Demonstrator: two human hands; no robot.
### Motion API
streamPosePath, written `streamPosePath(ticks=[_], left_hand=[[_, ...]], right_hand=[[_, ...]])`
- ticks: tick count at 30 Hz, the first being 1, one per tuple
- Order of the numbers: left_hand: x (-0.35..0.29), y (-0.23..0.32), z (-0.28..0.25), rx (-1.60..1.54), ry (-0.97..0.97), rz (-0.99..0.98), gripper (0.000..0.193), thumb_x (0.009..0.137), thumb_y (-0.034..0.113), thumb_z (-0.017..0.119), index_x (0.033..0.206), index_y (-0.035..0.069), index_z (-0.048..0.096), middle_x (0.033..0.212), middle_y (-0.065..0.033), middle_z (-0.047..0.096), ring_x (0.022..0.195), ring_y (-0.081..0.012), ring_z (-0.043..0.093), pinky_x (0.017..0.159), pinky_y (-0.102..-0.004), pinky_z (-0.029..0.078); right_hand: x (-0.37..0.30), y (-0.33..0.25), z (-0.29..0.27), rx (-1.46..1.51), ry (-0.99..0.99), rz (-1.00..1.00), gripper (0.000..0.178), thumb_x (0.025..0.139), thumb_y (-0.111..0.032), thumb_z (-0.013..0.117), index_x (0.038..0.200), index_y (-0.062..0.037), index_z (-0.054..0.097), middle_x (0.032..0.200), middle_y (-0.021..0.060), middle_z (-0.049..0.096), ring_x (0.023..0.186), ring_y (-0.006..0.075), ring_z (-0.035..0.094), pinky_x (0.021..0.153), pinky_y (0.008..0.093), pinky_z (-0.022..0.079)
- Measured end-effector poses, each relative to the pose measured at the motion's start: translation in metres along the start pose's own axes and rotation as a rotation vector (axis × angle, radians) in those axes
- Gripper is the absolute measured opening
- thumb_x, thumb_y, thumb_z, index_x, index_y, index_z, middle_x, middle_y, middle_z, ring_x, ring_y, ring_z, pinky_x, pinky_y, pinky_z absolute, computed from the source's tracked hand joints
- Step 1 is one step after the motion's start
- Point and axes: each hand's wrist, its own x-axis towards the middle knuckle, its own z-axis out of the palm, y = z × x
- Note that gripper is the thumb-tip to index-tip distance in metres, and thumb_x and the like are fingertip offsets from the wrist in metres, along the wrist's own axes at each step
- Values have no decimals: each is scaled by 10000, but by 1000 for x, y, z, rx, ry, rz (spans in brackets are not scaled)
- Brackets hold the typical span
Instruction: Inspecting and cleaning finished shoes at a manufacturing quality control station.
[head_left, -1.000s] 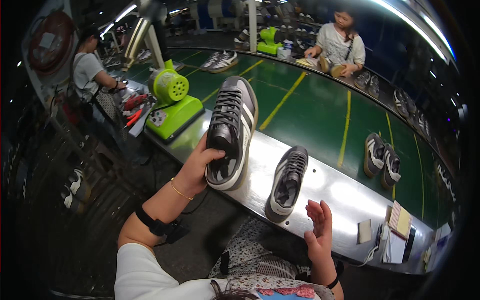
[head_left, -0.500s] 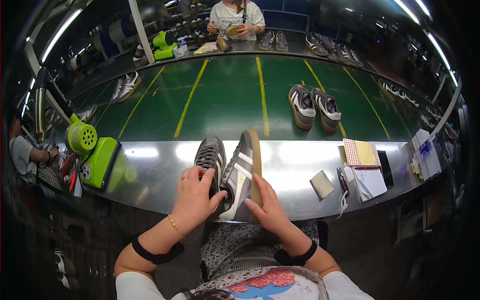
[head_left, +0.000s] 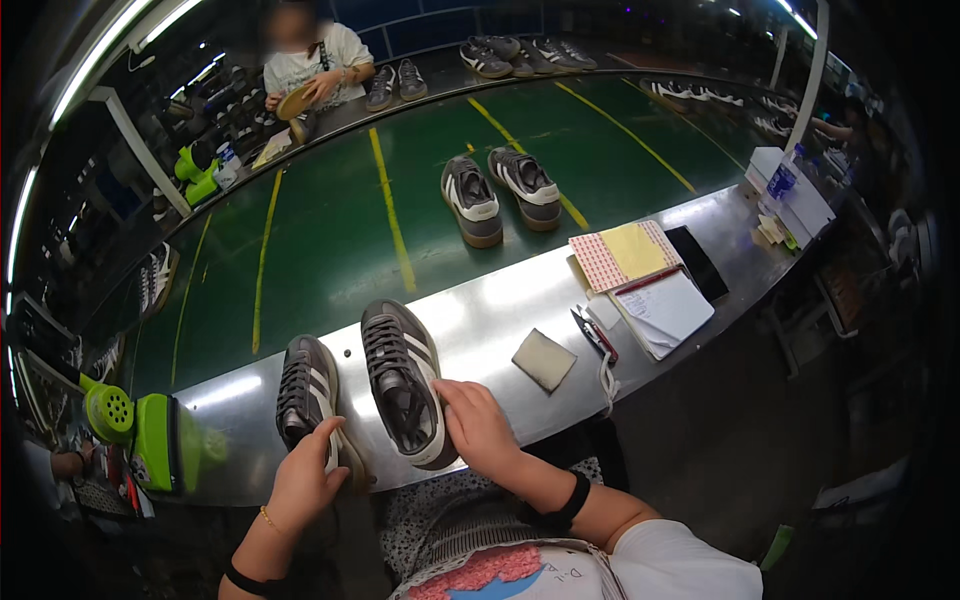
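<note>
Two dark grey sneakers with white stripes stand side by side on the shiny metal counter (head_left: 500, 300) in front of me. My left hand (head_left: 305, 480) grips the heel of the left sneaker (head_left: 305, 390). My right hand (head_left: 478, 428) rests against the heel side of the right sneaker (head_left: 403, 385), fingers curled on its sole edge. Both shoes point away from me, toes toward the green conveyor belt (head_left: 330, 230).
A matching pair of sneakers (head_left: 497, 190) rides the belt. On the counter lie a grey pad (head_left: 544, 359), scissors (head_left: 594, 333), notebooks (head_left: 640, 275) and a dark phone (head_left: 697, 262). A green device (head_left: 150, 440) stands at left. A person (head_left: 310, 65) works across the belt.
The view has swung left. The sneaker held upright on its side between both hands now stands flat beside the other one, with one hand on each shoe's heel.
</note>
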Motion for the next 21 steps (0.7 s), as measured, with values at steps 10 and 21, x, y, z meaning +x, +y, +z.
streamPosePath(ticks=[10, 21], left_hand=[[34, 45, 9, 66, -203, 8, 562, 606, 490, 789, 993, 100, 672, 830, -140, 531, 765, -320, 587, 697, -385, 497], [127, 0, -96, -641, 54, -80, 492, 903, 441, 555, 1119, 0, 520, 997, -33, 604, 867, -97, 546, 770, -253, 439]], right_hand=[[-9, 1, 2, 88, 45, 29, 407, 853, -105, 544, 1242, -6, 477, 1166, 185, 531, 1022, 349, 535, 897, 408, 436], [-10, 21, -14, 778, -87, 163, 324, 890, -89, 537, 1208, -44, 491, 1142, 94, 509, 939, 181, 553, 782, 293, 456]])
